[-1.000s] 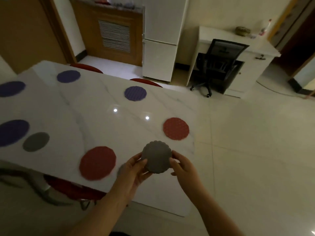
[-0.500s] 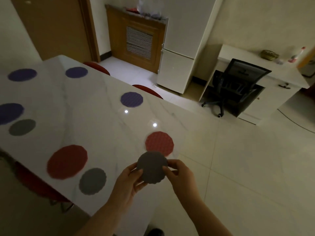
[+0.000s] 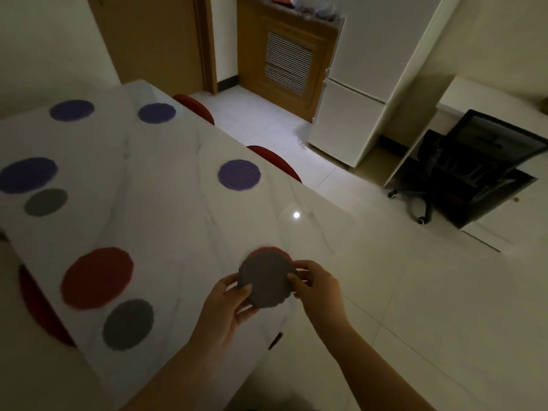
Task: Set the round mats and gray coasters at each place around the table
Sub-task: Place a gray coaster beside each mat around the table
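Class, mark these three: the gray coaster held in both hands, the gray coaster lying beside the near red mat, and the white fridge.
held gray coaster (image 3: 264, 281), head view, centre of its face
lying gray coaster (image 3: 128, 324), head view, centre
white fridge (image 3: 353, 120), head view, lower door

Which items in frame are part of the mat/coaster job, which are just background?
Job: gray coaster held by left hand and right hand; placed coasters; red mats; purple mats; table.

Background: fridge, office chair, wooden cabinet.

I count four purple mats (image 3: 239, 174) and two red mats (image 3: 97, 277). Three gray coasters (image 3: 128, 324) too, plus two hands (image 3: 228, 307).
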`<state>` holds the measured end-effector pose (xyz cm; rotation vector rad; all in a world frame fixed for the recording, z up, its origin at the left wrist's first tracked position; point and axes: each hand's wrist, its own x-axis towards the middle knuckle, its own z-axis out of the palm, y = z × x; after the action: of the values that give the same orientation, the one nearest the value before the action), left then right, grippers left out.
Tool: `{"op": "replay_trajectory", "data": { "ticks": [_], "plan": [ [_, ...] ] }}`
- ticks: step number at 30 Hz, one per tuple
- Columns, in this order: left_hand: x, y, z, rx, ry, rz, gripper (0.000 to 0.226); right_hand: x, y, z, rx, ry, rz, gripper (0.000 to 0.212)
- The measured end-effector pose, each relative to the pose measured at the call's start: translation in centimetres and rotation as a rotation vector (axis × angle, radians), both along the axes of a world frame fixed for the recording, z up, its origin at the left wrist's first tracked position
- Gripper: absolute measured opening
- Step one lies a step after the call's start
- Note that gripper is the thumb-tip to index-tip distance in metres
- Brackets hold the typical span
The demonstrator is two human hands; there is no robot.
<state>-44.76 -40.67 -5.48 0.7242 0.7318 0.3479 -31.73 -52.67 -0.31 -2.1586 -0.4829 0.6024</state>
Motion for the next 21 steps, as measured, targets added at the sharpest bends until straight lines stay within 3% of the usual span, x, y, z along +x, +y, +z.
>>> {"op": "replay_trajectory", "data": {
  "ticks": [4,14,17,21],
  "plan": [
    [3.2,-1.4,-0.3,-0.021,0.036,0.157,0.054,3.6,0.0,-0.6,-0.031,-0.092,0.174,0.035],
    [10.3,-7.3,1.3,-0.038,-0.064,0.552,0.041,14.0,0.9,-0.6,0.034,-0.15,0.582,0.014],
    [11.2,-8.6,1.8,-0.055,-0.063,0.637,0.029,15.7,1.4,-0.6,0.08,-0.046,0.63,0.01],
    [11.4,-9.3,1.8,-0.094,-0.085,0.713,0.031,16.8,2.2,-0.5,0.159,0.179,0.623,0.01]
  ]
}}
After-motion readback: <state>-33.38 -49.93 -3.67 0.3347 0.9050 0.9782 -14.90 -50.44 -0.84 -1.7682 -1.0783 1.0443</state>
